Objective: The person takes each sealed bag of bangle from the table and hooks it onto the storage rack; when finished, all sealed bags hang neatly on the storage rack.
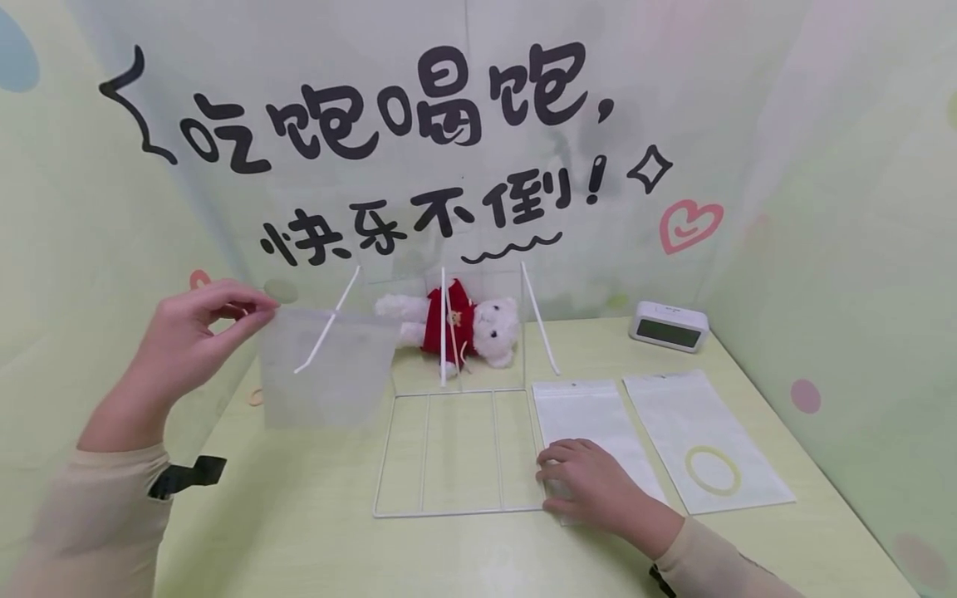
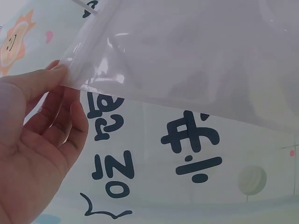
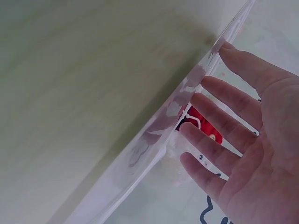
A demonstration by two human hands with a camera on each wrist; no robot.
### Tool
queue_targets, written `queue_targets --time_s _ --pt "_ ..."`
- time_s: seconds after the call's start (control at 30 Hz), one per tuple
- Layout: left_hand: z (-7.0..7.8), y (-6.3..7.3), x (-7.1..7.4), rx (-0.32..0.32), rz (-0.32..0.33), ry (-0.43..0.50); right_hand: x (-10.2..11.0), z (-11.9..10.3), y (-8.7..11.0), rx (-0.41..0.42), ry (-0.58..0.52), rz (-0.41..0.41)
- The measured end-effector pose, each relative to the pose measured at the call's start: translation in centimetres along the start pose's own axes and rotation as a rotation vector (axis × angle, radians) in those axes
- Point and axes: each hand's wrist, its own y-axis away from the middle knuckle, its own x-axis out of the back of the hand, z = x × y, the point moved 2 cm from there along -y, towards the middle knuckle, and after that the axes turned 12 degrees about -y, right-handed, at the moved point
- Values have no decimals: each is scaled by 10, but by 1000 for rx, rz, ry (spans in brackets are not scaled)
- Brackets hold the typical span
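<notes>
My left hand [image 1: 202,332] pinches the top corner of a translucent plastic bag [image 1: 329,382] between thumb and fingers. The bag hangs upright above the table, overlapping the left prong [image 1: 344,295] of a white wire rack [image 1: 441,516]. In the left wrist view its glossy lower edge [image 2: 187,111] stretches away from the fingertips. At the rack's right side, my right hand [image 1: 594,490] rests on a second flat bag [image 1: 579,407], which is white and partly hidden under it. The right wrist view has the fingers [image 3: 229,100] spread, fingertips along that bag's surface [image 3: 154,126].
Another flat bag [image 1: 673,407] with a yellow ring [image 1: 690,473] lies at the right. Behind the rack is a white plush bear [image 1: 496,332] in red clothing. A white digital clock [image 1: 668,326] stands at the back right. Printed fabric walls surround the table [image 1: 314,531].
</notes>
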Motion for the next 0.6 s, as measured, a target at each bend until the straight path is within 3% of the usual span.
queue_targets --time_s 0.2,0.4,0.6 --pt "-6 -2 -10 66 32 -28 -1 1 1 8 -2 7" --pt "-12 -3 -18 131 28 17 -5 1 1 -22 -18 -18" --pt "-13 -4 -23 142 13 -12 -4 1 1 -39 -30 -30"
